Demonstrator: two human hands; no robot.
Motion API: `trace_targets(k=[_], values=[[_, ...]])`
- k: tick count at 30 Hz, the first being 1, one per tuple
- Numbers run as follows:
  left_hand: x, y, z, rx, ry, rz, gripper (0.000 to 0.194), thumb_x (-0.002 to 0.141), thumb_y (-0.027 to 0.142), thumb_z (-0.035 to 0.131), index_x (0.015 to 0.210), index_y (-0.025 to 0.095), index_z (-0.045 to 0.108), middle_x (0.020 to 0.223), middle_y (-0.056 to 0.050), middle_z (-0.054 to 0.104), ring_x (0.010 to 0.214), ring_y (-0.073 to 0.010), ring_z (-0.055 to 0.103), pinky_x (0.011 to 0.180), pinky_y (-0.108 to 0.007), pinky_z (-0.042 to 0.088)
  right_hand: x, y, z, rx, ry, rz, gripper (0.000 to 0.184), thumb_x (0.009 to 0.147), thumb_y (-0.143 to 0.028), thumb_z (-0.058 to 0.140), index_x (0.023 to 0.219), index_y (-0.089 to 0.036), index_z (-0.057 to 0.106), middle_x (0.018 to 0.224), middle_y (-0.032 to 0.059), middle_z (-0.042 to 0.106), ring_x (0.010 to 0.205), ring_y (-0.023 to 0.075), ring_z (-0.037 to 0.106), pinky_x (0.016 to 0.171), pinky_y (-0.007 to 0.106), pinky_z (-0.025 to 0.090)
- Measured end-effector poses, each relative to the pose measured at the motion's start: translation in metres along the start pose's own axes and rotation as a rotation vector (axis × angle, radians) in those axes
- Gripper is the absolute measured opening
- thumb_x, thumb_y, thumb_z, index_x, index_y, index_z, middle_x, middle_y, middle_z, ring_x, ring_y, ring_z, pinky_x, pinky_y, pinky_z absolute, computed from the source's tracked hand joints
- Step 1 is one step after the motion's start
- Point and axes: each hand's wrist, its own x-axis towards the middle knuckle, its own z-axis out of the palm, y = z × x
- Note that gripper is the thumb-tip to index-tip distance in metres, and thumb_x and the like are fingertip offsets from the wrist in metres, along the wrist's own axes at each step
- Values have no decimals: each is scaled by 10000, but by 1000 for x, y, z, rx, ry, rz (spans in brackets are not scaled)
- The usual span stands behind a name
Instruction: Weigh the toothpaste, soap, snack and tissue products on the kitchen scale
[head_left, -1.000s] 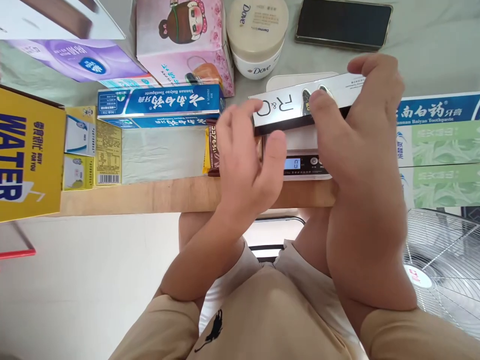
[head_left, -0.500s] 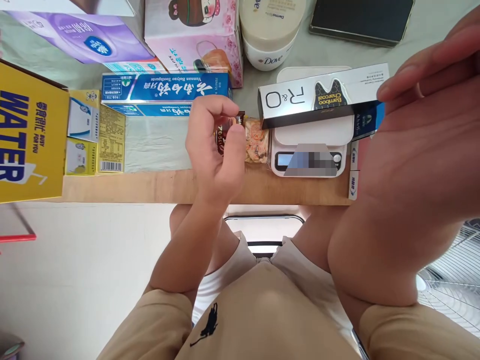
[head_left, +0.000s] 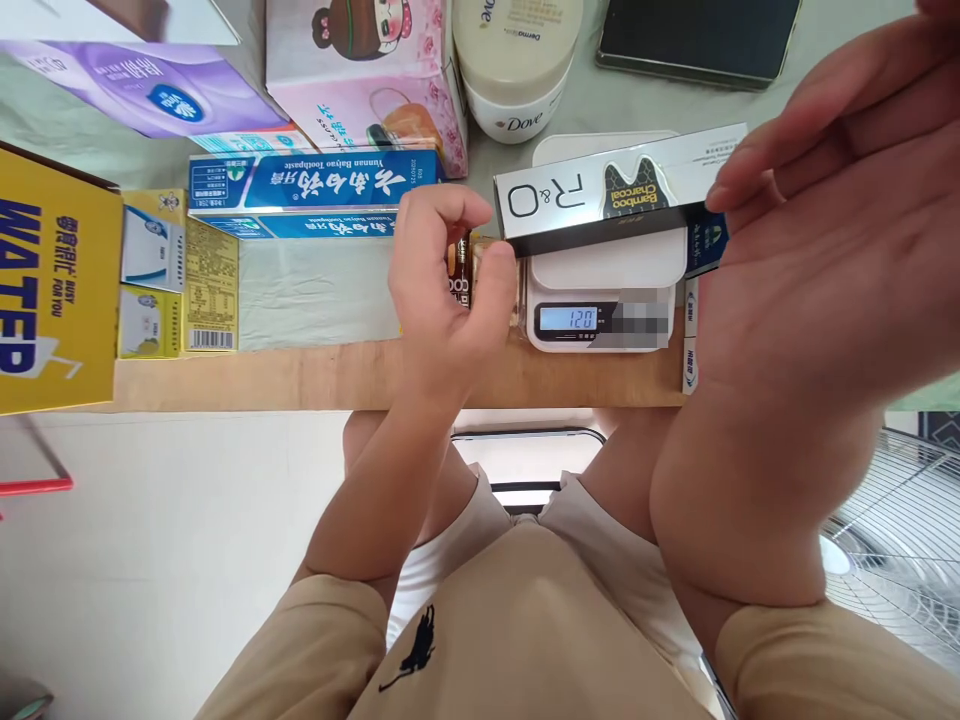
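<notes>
A silver and black R&O charcoal toothpaste box (head_left: 592, 200) lies across the white kitchen scale (head_left: 607, 275), whose display reads 120. My right hand (head_left: 810, 230) hovers at the box's right end, palm up and fingers stretched out, holding nothing. My left hand (head_left: 442, 290) is just left of the scale, thumb and fingers pinched on a small brown snack packet (head_left: 459, 272) above the table. Part of the packet is hidden by my fingers.
A blue toothpaste box (head_left: 315, 190), pink tissue box (head_left: 367, 70), Dove jar (head_left: 517, 60) and dark phone (head_left: 697, 40) lie behind. A yellow WATER box (head_left: 52, 290) and small yellow packs (head_left: 180, 280) sit left. The wooden table edge (head_left: 300, 380) runs across; a fan (head_left: 892, 560) stands lower right.
My right hand let go of the R&O box, which now rests on the scale, and opened. The display went from 0 to 120. My left hand closed on the snack packet.
</notes>
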Motion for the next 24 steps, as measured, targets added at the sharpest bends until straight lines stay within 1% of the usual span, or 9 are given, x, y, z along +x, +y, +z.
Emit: trace_targets(k=[2,4,6,8,9,13,16,21,24], values=[[-2,-6,3,15,-3,-12,404,993,680,539,1072,289,602,990,-46,591,932,-208,591,819,-441,487,-6,-5,2,37,49,-68,778,995,-763,39,921,-297,658,771,33,498,663,91,532,576,371,401],[-3,-10,6,20,9,-29,425,994,691,532,1077,279,592,994,-40,593,944,-204,603,856,-434,496,-9,-9,3,46,47,-34,704,1021,-711,82,864,-293,626,740,26,493,633,90,515,563,362,364],[-4,-11,8,10,4,-44,417,995,683,539,1086,280,596,1008,-37,599,957,-205,611,866,-425,500,-10,-12,4,76,33,21,522,1051,-515,186,838,-286,605,735,23,499,649,92,534,579,353,364],[-4,-9,7,-20,-14,-29,399,985,665,575,1113,289,610,1034,-41,612,965,-205,611,846,-411,502,-8,-11,4,89,36,74,319,974,-329,332,838,-278,616,774,17,546,719,96,585,621,350,395],[-4,-8,7,-40,-20,-25,382,986,651,585,1122,296,618,1046,-42,614,967,-203,606,834,-405,499,-6,-10,3,81,41,110,245,920,-294,396,839,-279,627,803,9,580,779,103,616,658,353,425],[-2,-6,5,-97,-22,-54,336,992,620,591,1132,319,644,1054,-38,610,971,-200,587,821,-394,482,4,-2,-2,-1,56,326,142,844,-369,550,912,-302,655,1042,-35,678,1086,142,633,857,388,517],[-2,-7,6,-74,-13,-56,363,985,640,587,1153,322,642,1056,-39,623,971,-202,591,828,-391,478,9,1,-4,-54,65,435,207,838,-391,545,992,-317,662,1173,-23,633,1210,161,596,822,378,519],[-1,-10,6,2,-27,-56,405,991,661,558,1202,320,612,1140,-45,655,1031,-213,627,879,-404,512,7,1,-5,-88,88,438,214,868,-418,517,1021,-308,617,1188,8,541,1442,195,496,782,345,453],[1,-4,2,50,-77,-96,437,995,680,525,1231,320,598,1189,-53,658,1091,-224,637,947,-411,525,5,4,-6,-101,53,411,250,883,-488,508,994,-284,603,1177,34,512,1448,235,473,822,363,437]])
